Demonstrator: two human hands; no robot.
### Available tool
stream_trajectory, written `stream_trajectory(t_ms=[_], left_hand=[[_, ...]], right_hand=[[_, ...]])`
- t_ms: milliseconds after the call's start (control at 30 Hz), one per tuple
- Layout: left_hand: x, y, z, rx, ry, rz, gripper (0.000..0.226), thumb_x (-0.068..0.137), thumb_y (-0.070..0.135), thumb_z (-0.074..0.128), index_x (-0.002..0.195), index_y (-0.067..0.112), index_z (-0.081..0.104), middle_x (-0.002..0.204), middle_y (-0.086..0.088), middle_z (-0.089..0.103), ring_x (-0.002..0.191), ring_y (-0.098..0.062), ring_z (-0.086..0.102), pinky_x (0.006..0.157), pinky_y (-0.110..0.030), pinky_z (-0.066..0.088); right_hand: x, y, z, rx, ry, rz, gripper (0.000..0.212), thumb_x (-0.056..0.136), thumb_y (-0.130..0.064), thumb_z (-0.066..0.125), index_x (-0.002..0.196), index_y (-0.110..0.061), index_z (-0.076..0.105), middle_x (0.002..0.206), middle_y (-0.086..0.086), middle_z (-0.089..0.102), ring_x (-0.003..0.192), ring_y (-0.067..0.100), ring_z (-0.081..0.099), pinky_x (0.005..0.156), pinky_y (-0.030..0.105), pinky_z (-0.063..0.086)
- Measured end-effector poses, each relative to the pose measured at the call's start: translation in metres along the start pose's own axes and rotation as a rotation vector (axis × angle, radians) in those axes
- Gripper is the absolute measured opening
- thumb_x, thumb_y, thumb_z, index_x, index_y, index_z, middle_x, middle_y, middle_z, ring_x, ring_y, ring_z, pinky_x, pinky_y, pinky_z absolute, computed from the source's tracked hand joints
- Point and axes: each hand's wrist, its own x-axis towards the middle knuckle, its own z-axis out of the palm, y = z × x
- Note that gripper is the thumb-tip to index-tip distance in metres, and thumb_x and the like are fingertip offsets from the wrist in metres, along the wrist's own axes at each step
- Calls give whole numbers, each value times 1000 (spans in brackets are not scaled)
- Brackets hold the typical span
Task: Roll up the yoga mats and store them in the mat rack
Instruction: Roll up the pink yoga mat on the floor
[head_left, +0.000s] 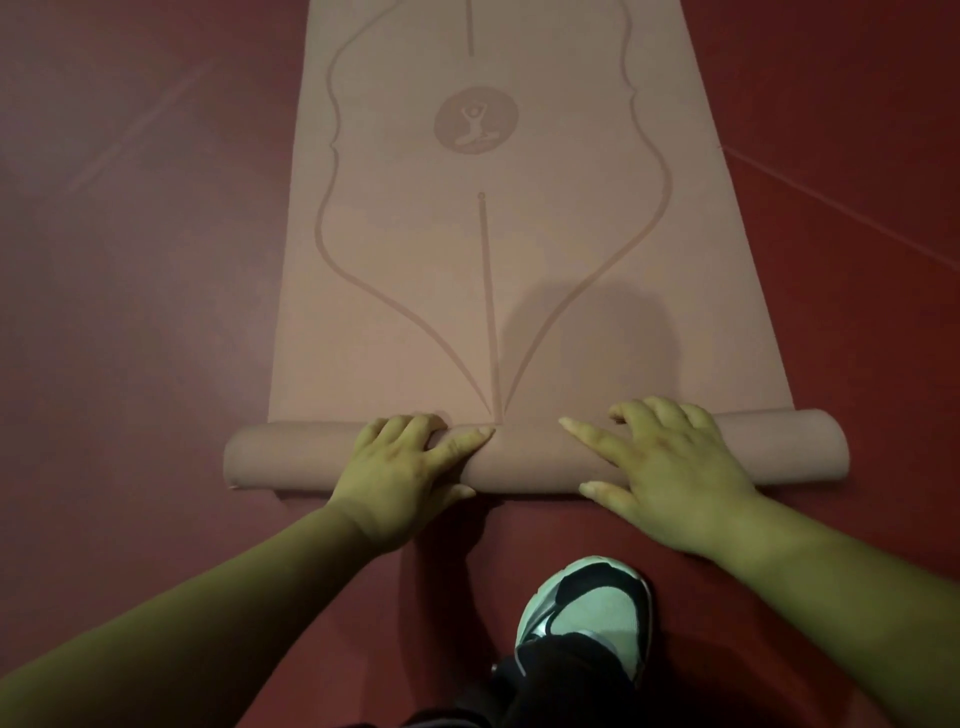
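Head view: mat (524, 270) lies on floor (130, 312), near end rolled. Left hand (400, 467) fingers curl over the roll (779, 447); right hand (670, 467) presses flat, fingers spread. Uneven pressure risks a skewed, telescoped roll

The mat (519, 260) runs out past the top edge. A dark trouser leg (561, 675) covers the heel of the shoe (592, 613).
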Motion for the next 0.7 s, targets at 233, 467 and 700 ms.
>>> stream_trajectory(t_ms=[233,467,700], left_hand=[[10,-10,-4,-74,-90,-24,67,90,80,31,150,50,38,111,3,59,94,-26,58,83,-40,47],[-2,10,-4,68,14,-66,78,82,66,56,153,42,37,130,-10,59,116,-35,55,98,-53,43],[5,4,2,71,44,-72,70,84,70,53,147,42,46,122,-8,63,105,-34,58,91,-48,44]], right_hand=[[-12,-3,10,-17,85,18,66,85,-63,43,149,-48,40,130,13,60,114,36,57,101,56,38],[10,9,-13,4,-159,-10,67,95,-72,36,150,-63,-2,156,-2,30,142,23,31,115,43,19],[9,9,-12,2,-139,-39,71,95,-73,34,150,-62,-9,159,0,29,145,23,27,117,45,16]])
